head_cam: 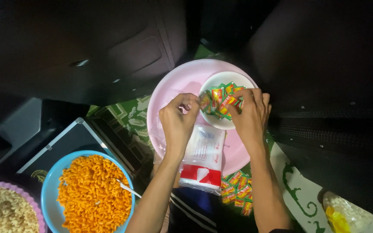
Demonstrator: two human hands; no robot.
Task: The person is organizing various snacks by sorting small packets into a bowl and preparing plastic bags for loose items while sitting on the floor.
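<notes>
Sachet picking under way — my left hand [178,123] and right hand [250,115] pinch small sachets [221,100] at the white bowl [227,123]. Next move needs a clean lift clear of its rim.

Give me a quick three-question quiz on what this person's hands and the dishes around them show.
1. True or false: the right hand reaches into the white bowl of small sachets.
2. Which dish holds the orange pasta? A) pink tray B) blue plate C) white bowl
3. What lies on the pink tray below the left hand?

Key:
1. True
2. B, the blue plate
3. A clear plastic bag pack with a red and white end
</notes>
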